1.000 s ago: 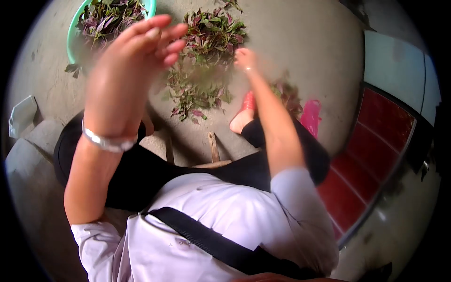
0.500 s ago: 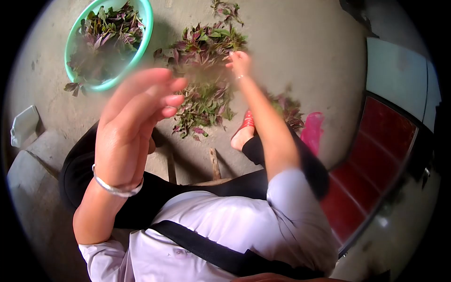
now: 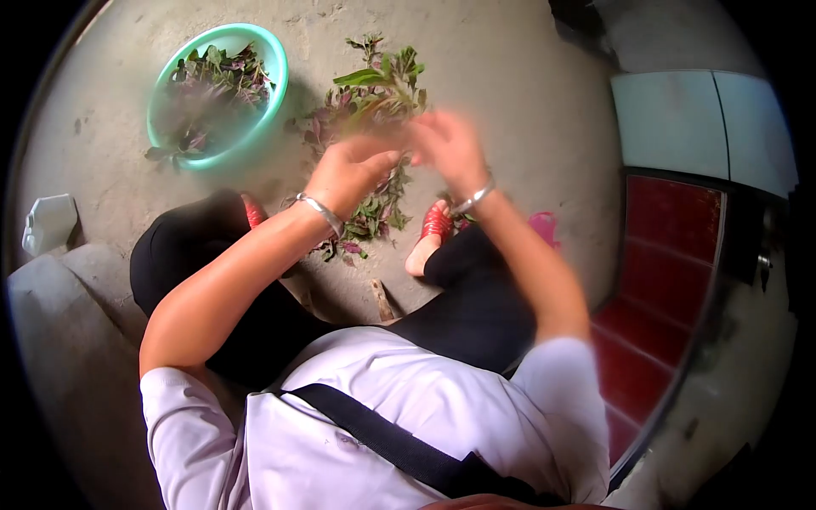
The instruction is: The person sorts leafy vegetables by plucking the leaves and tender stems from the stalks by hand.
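Observation:
My left hand (image 3: pixel 350 176), with a silver bracelet at the wrist, is closed at the bottom end of a leafy green stem (image 3: pixel 374 81). My right hand (image 3: pixel 449 149) is close beside it, blurred, its fingers bent towards the same stem; what they hold cannot be made out. Below and behind both hands, a pile of green and purple leaves (image 3: pixel 374 212) lies on the floor. A light green basin (image 3: pixel 280 64) at the upper left holds more purple and green leaves (image 3: pixel 225 76).
Red sandals (image 3: pixel 436 223) are on the feet beside the leaves. A pink plastic bag (image 3: pixel 544 228) lies beyond the right knee. A white plastic container (image 3: pixel 51 223) stands at the far left. Red tiled panels (image 3: pixel 671 225) and pale panels (image 3: pixel 671 123) are at the right.
My left hand has moved right and closed in front of the leaf pile. My right hand has come beside it, and a leafy stem now stands up between them. The view has shifted.

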{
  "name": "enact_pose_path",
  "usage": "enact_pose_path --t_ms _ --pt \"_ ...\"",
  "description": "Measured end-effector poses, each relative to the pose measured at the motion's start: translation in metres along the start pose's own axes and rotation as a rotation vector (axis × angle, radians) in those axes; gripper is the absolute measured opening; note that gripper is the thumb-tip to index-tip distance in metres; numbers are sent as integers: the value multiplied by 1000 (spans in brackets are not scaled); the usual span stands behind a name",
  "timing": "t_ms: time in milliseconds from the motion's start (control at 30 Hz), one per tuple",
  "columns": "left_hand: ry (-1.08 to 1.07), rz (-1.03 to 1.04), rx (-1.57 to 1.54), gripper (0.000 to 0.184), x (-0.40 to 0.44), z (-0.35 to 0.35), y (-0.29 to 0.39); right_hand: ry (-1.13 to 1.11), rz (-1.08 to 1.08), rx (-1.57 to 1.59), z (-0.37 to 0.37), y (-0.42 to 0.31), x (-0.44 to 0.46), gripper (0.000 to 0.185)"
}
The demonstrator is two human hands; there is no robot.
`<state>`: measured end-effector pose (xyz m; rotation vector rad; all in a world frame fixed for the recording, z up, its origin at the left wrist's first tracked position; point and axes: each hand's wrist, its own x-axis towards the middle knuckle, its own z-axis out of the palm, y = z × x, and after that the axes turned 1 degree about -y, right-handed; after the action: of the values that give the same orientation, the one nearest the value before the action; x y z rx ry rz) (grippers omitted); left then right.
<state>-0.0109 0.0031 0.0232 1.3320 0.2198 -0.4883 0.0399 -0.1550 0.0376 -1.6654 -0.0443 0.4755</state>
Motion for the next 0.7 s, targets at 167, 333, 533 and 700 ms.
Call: enact_pose_path --t_ms 167,333,533,700 --pt "-124 68 1 17 -5 7 2 47 -66 -41 9 -16 -34 12" --pt "-161 85 21 14 -6 3 5 327 -200 56 9 -3 -45 16" --pt "-123 192 -6 12 -3 -9 10 30 -56 -542 -27 11 -37 20" --pt "-131 199 80 12 -2 -9 9 -16 25 -231 -15 -2 -39 20"
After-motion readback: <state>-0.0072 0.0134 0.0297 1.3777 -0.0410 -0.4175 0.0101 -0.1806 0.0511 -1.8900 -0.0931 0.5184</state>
